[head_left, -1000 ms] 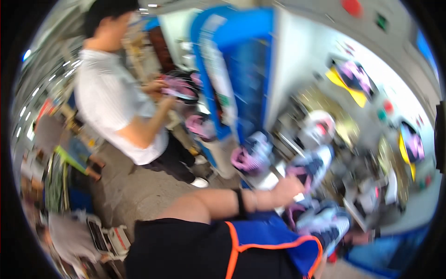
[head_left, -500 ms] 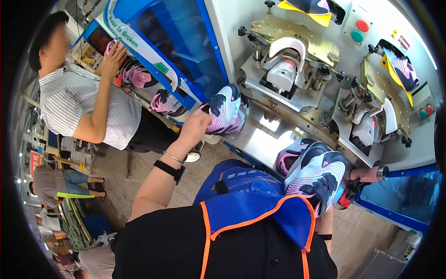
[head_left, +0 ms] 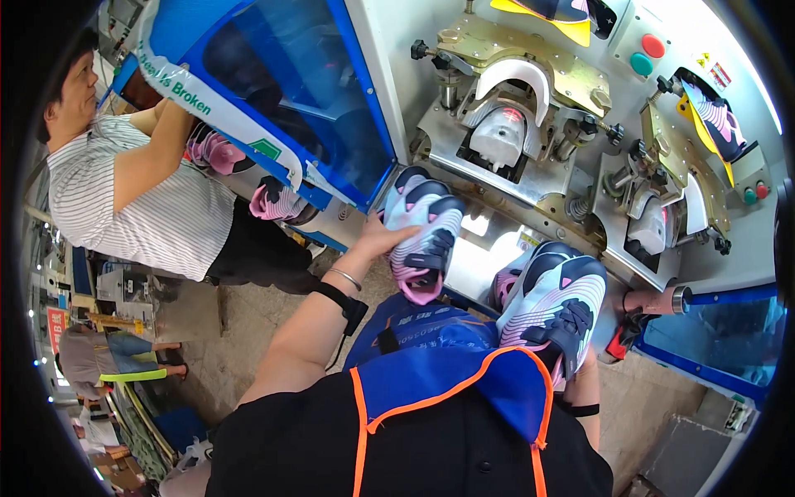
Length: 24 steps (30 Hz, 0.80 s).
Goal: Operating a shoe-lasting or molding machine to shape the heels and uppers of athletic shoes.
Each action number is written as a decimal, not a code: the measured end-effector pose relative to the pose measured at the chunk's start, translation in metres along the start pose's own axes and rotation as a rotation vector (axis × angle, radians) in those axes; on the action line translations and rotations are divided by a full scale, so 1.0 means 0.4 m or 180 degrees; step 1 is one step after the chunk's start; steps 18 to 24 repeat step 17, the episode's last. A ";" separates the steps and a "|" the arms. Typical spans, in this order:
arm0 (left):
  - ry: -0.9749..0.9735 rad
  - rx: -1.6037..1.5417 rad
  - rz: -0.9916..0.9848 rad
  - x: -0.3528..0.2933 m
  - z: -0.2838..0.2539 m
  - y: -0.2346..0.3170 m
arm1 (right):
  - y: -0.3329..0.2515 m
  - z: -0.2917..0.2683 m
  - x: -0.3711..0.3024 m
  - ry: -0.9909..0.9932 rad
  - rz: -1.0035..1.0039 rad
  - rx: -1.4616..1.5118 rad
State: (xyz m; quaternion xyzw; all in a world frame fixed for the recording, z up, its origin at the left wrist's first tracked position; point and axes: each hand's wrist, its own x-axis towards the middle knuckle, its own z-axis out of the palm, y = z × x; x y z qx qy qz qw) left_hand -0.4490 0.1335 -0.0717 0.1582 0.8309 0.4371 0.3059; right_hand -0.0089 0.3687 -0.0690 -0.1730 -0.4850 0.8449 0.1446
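Note:
My left hand is closed on the side of a light-blue and pink sneaker, its thumb lying across the upper. That sneaker has a navy toe and laces, and its pink heel opening points toward me. A second sneaker lies right behind it, partly covered. Over on the right, my right hand is at the heel end of a matching sneaker. Its fingers are mostly hidden beneath that shoe. Another such sneaker shows partly behind on the metal ledge.
Ahead stands a machine with two metal moulding stations and red and green buttons. A blue-framed door is at the left. Beyond it, a person in a striped shirt works. A pink cylinder juts out at right.
My left hand has turned a sneaker so its heel faces me and drawn it slightly nearer. The right-hand sneaker has shifted slightly. The other person's hands have gone behind the door.

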 end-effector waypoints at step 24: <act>-0.1335 0.1388 0.0246 0.017 0.073 0.058 | 0.172 0.143 -0.263 0.0954 -0.0429 -0.0446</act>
